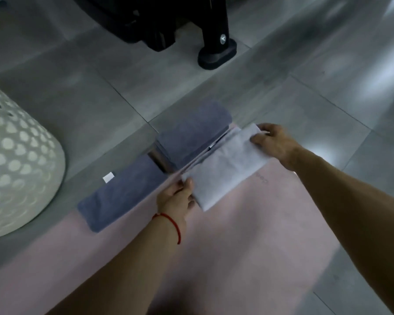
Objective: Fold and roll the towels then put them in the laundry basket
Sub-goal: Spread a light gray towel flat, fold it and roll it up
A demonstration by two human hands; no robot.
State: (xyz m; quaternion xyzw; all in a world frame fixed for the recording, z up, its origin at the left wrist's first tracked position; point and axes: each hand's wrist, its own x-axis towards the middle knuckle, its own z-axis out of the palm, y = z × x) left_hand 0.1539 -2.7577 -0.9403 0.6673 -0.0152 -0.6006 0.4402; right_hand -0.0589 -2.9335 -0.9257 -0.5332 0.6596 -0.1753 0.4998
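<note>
Pale grey-white cloth, a folded towel [223,167], lies slantwise on a pink mat [225,246] spread over the grey tiled floor [100,98]. The left hand [178,198] pinches the near-left corner of this towel, thumb on top and fingers curled beneath the edge. The right hand [273,142] grips the far-right end, fingers bent over the fold and pressing it down. Both forearms reach in from the bottom of the view, and a red string bracelet [171,223] circles the left wrist.

Just beyond the pale towel, touching its far edge, lies a folded blue-grey towel [191,137], partly on the mat and partly on the tiles. A second blue-grey towel [121,192] lies flat to the left of it, near the left hand, with a small white tag [108,177] at its far corner; its near end overlaps the mat's edge.

The white laundry basket [16,164], its wall pierced with round holes, stands on the floor at the left edge, well apart from the hands and close to the flat blue-grey towel. At the top, black furniture [168,19] rests on the tiles with a black foot [216,53] bearing a screw.
</note>
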